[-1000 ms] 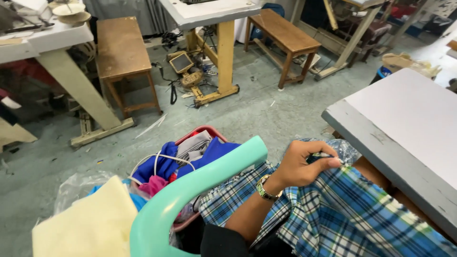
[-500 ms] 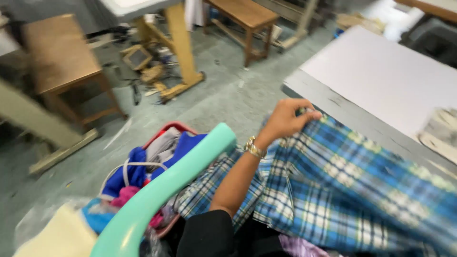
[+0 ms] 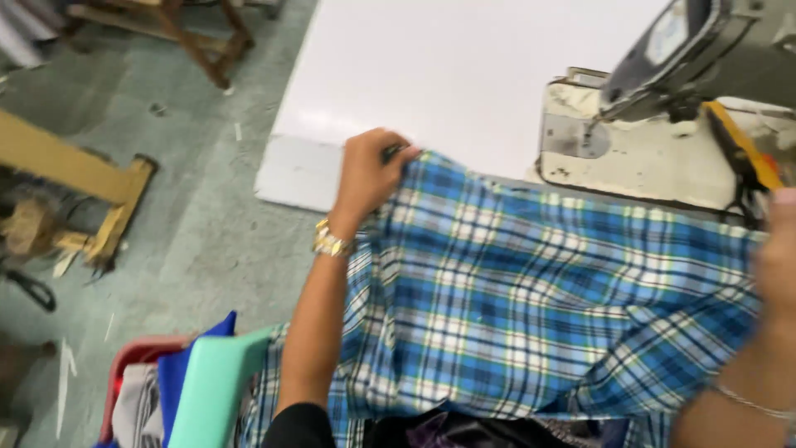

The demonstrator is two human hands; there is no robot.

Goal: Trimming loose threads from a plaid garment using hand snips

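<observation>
Your left hand (image 3: 371, 172) has its fingers curled tight over the top left corner of the blue plaid cloth (image 3: 531, 307), pinching the edge at about eleven o'clock from the cloth's middle, right above the near rim of the white table (image 3: 464, 75). A gold bracelet (image 3: 330, 242) sits on that wrist, and your bare forearm runs down toward six o'clock to a dark sleeve.

Your right hand (image 3: 779, 249) is at the cloth's three o'clock edge, blurred and cut by the border of the view; it touches the plaid there, but you cannot tell how its fingers are set. A thin bangle (image 3: 750, 401) crosses that wrist.

The cloth hangs spread between both hands, from the table's edge down to your lap. At one o'clock from it stands a sewing machine (image 3: 663, 116) on a cream base. At seven o'clock, a mint-green chair back (image 3: 211, 390) rises beside a red basket (image 3: 133, 365) of clothes. At ten o'clock, a wooden bench leg (image 3: 91, 187) rests on the grey-green floor (image 3: 207, 216).
</observation>
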